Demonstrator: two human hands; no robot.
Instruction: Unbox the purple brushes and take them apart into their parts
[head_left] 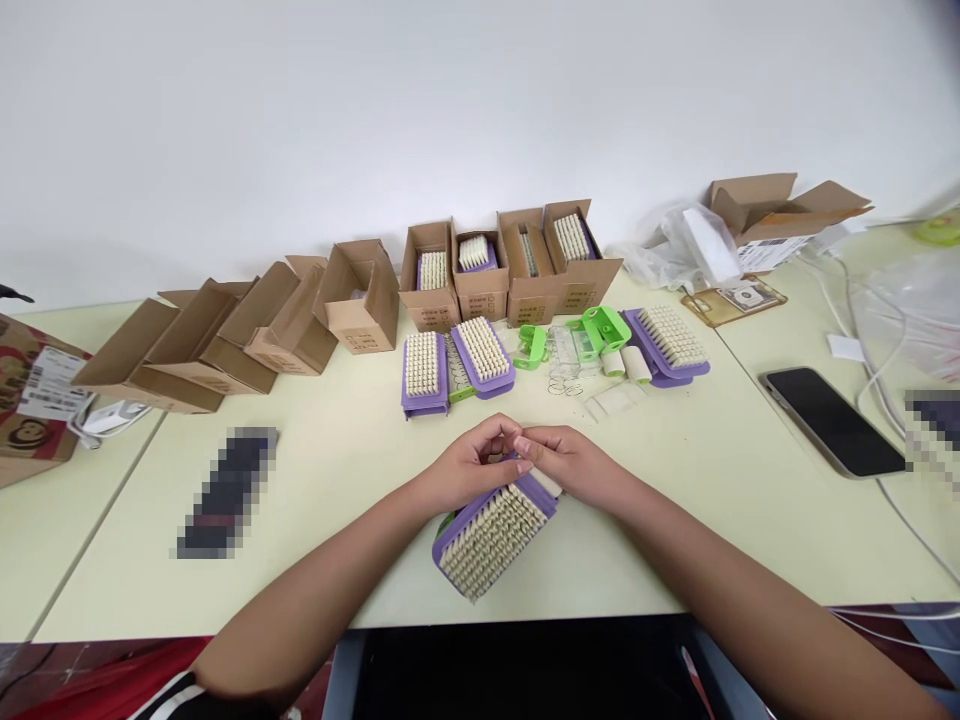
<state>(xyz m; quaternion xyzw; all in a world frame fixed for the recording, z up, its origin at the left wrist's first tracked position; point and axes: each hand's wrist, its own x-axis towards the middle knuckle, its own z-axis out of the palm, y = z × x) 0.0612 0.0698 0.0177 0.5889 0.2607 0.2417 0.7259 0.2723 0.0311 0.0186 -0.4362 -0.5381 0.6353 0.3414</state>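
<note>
Both my hands meet over a purple brush (491,530) with pale bristles, held tilted at the table's near edge, bristles facing me. My left hand (469,468) grips its upper left side with curled fingers. My right hand (571,462) grips its upper right end, fingertips pinched against the left hand's. A bit of green shows under the brush's left edge.
Two purple brushes (457,362) lie behind my hands, another (667,340) to the right beside green plastic parts (592,330), wire springs and white rollers. Small cardboard boxes (510,265) line the back, several lying empty at left. A phone (832,420) and white cables lie right.
</note>
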